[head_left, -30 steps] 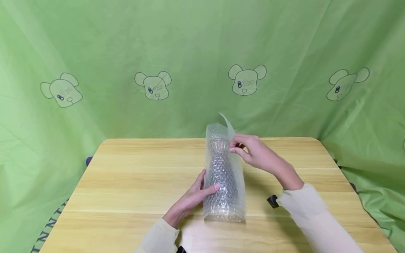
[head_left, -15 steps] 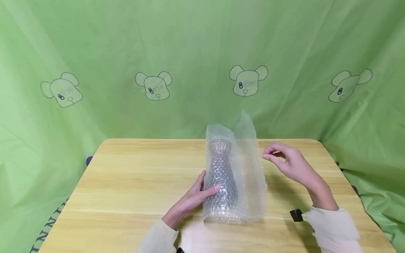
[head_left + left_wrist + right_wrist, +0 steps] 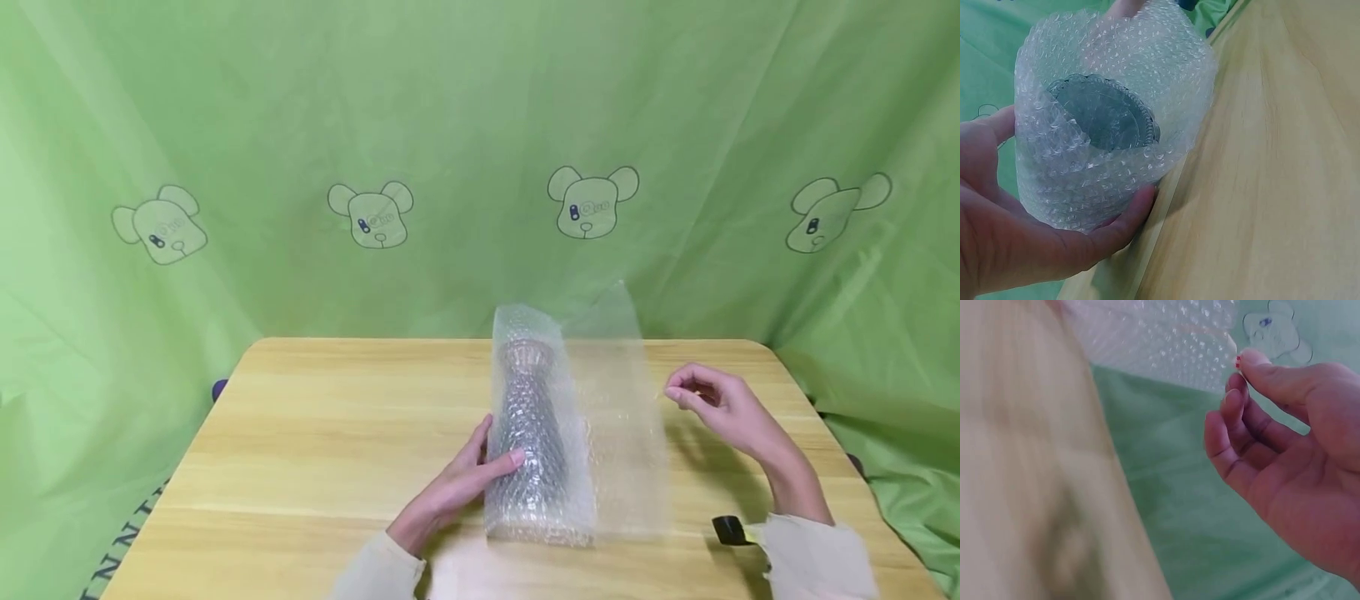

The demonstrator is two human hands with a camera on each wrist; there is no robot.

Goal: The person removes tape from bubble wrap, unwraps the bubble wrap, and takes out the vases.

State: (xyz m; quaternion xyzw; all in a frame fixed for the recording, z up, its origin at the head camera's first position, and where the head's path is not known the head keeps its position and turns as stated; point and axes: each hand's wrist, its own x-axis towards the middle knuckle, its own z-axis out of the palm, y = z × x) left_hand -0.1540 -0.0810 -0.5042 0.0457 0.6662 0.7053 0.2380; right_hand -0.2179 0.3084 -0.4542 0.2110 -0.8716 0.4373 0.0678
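A glass vase (image 3: 528, 417) with a narrow neck and wider base stands out through the bubble wrap (image 3: 618, 450) around it. My left hand (image 3: 457, 483) grips the wrapped vase from the left, thumb across the front. In the left wrist view the round, scalloped-edged end of the glass (image 3: 1104, 115) shows inside the open end of the wrap. To the right, my right hand (image 3: 731, 408) pinches the free edge of the wrap between thumb and forefinger, holding the flap out sideways. A small red mark shows at those fingertips in the right wrist view.
The wrapped vase is over a light wooden table (image 3: 322, 450) with rounded far corners. Behind and at both sides hangs a green cloth (image 3: 465, 100) printed with bear heads. A black strap end (image 3: 729, 530) sticks out by the right sleeve.
My right hand has moved right and toward me, drawing the bubble wrap flap away from the vase and spreading it out. My left hand keeps its grip in nearly the same place.
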